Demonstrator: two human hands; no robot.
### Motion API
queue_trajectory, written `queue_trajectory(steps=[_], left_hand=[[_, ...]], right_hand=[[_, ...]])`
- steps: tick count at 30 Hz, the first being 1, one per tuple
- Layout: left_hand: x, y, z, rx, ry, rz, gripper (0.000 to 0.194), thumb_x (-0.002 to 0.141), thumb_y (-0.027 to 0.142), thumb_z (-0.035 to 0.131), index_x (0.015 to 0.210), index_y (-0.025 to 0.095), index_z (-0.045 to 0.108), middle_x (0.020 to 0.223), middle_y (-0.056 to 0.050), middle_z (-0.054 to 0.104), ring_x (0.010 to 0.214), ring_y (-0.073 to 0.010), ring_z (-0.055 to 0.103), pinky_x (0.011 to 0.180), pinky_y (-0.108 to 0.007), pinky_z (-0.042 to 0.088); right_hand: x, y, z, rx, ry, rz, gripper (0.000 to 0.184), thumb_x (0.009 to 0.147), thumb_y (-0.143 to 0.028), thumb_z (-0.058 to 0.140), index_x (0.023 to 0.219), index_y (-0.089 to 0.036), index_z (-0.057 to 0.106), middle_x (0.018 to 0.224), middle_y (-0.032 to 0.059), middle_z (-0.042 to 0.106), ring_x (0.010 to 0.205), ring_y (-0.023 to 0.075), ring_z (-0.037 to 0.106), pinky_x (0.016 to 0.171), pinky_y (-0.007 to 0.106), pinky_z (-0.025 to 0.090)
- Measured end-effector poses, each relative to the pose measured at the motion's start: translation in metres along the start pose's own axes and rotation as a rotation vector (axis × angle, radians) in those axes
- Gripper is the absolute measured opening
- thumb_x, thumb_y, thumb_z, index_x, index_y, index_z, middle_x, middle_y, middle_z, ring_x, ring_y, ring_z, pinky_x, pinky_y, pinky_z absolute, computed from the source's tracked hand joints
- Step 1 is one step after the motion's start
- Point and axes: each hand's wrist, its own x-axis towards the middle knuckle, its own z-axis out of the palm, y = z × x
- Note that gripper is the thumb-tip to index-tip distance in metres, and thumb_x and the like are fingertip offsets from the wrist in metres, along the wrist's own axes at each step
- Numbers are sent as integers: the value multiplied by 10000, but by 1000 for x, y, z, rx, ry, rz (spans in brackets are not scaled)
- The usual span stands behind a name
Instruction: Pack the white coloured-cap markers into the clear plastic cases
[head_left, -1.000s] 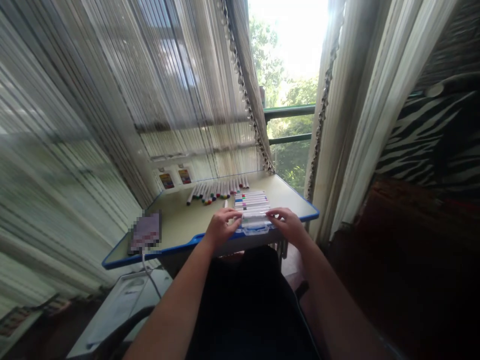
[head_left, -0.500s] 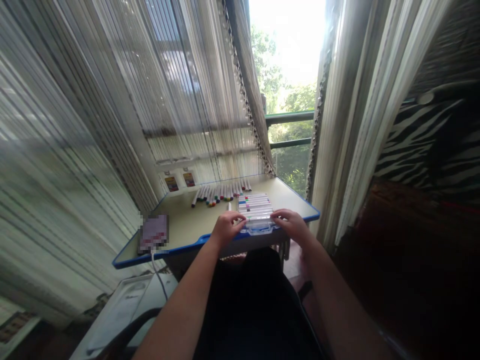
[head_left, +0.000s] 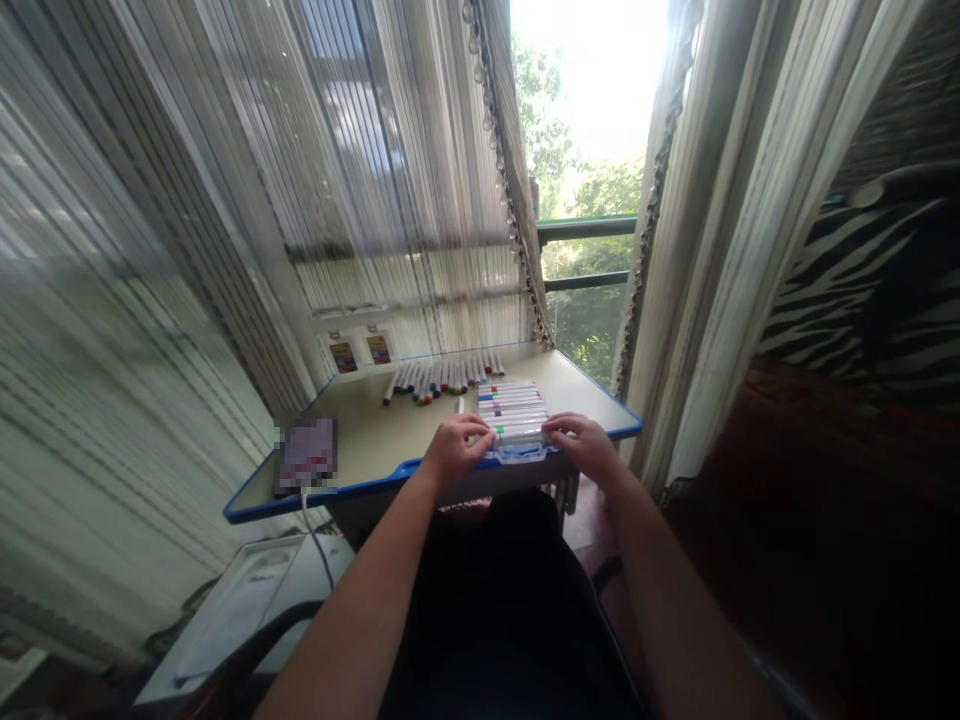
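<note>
Barely shifted since the earlier frame, my left grip [head_left: 453,448] and right grip [head_left: 586,448] at either end of the clear case [head_left: 523,455], fingers curled toward thumbs, whether pinching I cannot tell, row of white markers [head_left: 514,411] between them.

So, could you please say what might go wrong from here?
The clear plastic case, holding a row of white markers, lies at the near edge of the pale, blue-rimmed desk, so a tug by the left hand or right hand might tip it off. The loose white markers with coloured ends lie close together farther back, so a knock could set several rolling.
</note>
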Motion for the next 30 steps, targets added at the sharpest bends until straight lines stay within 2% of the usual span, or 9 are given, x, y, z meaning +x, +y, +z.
queue_trajectory(steps=[9, 17, 25, 30], left_hand=[[1, 1, 0, 9, -12, -20, 170, 776, 291, 612, 726, 182, 733, 846, -63, 698, 807, -169, 637, 715, -278, 517], [1, 0, 1, 7, -11, -21, 162, 770, 286, 619, 710, 186, 732, 832, -57, 698, 804, -165, 637, 709, -268, 514], [1, 1, 0, -6, -8, -17, 180, 769, 318, 624, 728, 183, 735, 843, -66, 699, 818, -176, 641, 722, -279, 518], [1, 2, -1, -14, 15, -20, 213, 796, 292, 582, 700, 177, 733, 816, -60, 696, 764, -157, 641, 732, -275, 511]], right_hand=[[-3, 4, 4, -24, 88, -7, 169, 729, -293, 588, 764, -220, 736, 942, 67, 653, 895, 194, 613, 854, 351, 492], [-1, 6, 2, -47, 70, -1, 228, 715, -207, 524, 769, -218, 745, 927, 62, 642, 889, 183, 606, 891, 347, 475], [0, -5, -3, -62, 22, 10, 211, 701, -227, 524, 759, -202, 726, 871, 59, 639, 818, 177, 600, 792, 315, 489], [-1, -6, -4, 9, 8, 55, 235, 704, -278, 561, 885, -198, 687, 815, 31, 661, 722, 158, 587, 710, 300, 488]])
